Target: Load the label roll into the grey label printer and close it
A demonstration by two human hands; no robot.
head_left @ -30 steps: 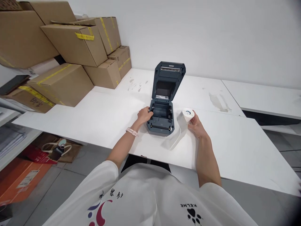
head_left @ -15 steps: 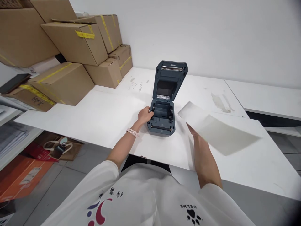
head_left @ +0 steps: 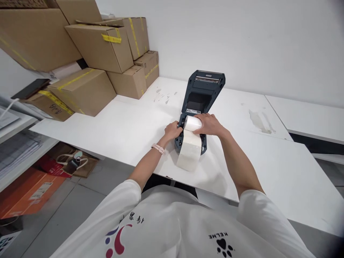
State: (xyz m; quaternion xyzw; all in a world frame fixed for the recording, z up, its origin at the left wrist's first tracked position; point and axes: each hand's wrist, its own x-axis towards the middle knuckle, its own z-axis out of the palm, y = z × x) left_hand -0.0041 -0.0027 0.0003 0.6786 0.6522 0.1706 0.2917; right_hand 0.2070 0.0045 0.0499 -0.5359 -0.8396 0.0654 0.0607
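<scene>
A dark grey label printer [head_left: 202,96] stands on the white table [head_left: 129,129] with its lid raised. My right hand [head_left: 209,124] grips a white paper roll [head_left: 191,123] and holds it over the printer's open bay. A loose tail of paper [head_left: 189,151] hangs from the roll down over the printer's front onto the table. My left hand [head_left: 173,130] rests curled against the printer's left side, fingers at the bay's edge. A pink watch sits on my left wrist [head_left: 158,148].
Cardboard boxes [head_left: 88,53] with yellow tape are stacked at the table's back left. A second white table [head_left: 306,111] adjoins on the right. Below the table on the left lie a bag [head_left: 72,163] and an orange box [head_left: 29,190]. Stains mark the tabletop [head_left: 258,122].
My right hand has carried the paper roll from the table right of the printer over to the open bay, the tail unrolling and swinging on the way. My left hand stayed on the printer.
</scene>
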